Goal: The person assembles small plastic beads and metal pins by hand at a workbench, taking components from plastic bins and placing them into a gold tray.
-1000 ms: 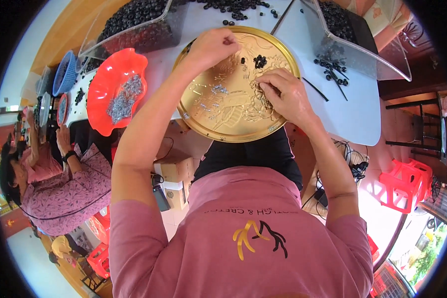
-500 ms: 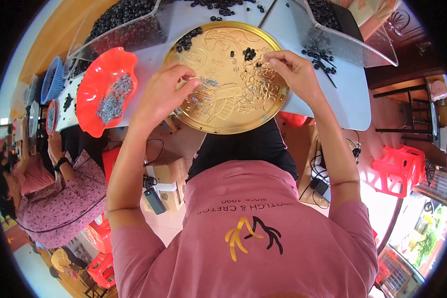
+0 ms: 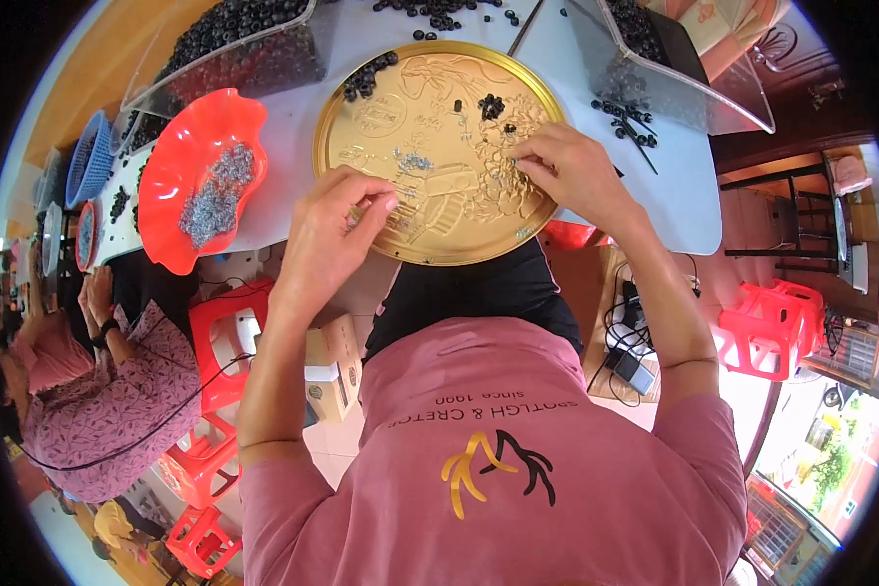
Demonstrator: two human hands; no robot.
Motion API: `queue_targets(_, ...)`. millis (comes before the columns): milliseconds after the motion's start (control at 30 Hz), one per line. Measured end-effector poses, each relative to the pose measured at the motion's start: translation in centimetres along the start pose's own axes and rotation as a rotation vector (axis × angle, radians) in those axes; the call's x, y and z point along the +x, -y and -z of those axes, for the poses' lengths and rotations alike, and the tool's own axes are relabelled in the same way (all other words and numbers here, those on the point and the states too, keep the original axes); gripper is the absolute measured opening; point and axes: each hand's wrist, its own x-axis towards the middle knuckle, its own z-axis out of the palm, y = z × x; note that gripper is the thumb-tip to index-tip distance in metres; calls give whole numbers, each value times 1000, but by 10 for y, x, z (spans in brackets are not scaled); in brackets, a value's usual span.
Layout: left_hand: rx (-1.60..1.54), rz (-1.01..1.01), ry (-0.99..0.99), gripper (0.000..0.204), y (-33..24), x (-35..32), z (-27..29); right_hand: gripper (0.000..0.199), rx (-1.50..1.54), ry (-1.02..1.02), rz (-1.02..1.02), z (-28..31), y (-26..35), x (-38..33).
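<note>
A person in a pink shirt looks down at a round, gold-coloured embossed metal tray (image 3: 430, 107) that lies on a white table (image 3: 674, 186) and juts over the near edge toward the person's lap.

The left hand (image 3: 337, 230) rests at the tray's near left rim. Its fingers are curled in, thumb and forefinger pinched together at their tips; whatever sits between them is too small to make out.

The right hand (image 3: 571, 171) lies on the right half of the tray, palm down, fingers bent and pressed to a scatter of tiny silver metal bits (image 3: 488, 186) on the gold surface. Whether it grips any of them cannot be told.

A small heap of round black beads (image 3: 491, 104) sits on the tray just beyond the right hand, and another cluster of black beads (image 3: 366, 76) lies at the tray's far left rim.

To the left of the tray, well apart from the hands, stands a wavy-edged red plastic bowl (image 3: 181, 254) holding a pile of small silver pieces (image 3: 210, 193). Clear plastic trays (image 3: 713, 93) heaped with dark beads line the far side of the table.

At the far left, another person in a purple patterned top (image 3: 117, 410) sits at the same table.
</note>
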Motion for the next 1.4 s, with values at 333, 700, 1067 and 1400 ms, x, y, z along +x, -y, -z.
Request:
queue_targets(333,-112,22,-27,13,1,-11,-17,15,458,112,-246,-12,23,16)
queue_targets(700,-319,-220,-259,24,-11,11,-51,19,1208,232,-485,-7,59,29)
queue_targets(1067,-489,-18,-246,18,-1,-12,-57,20,1237,233,-532,-22,79,20)
queue_targets(1400,-76,-289,-272,17,22,-3,-53,14,1011,218,-561,-33,79,22)
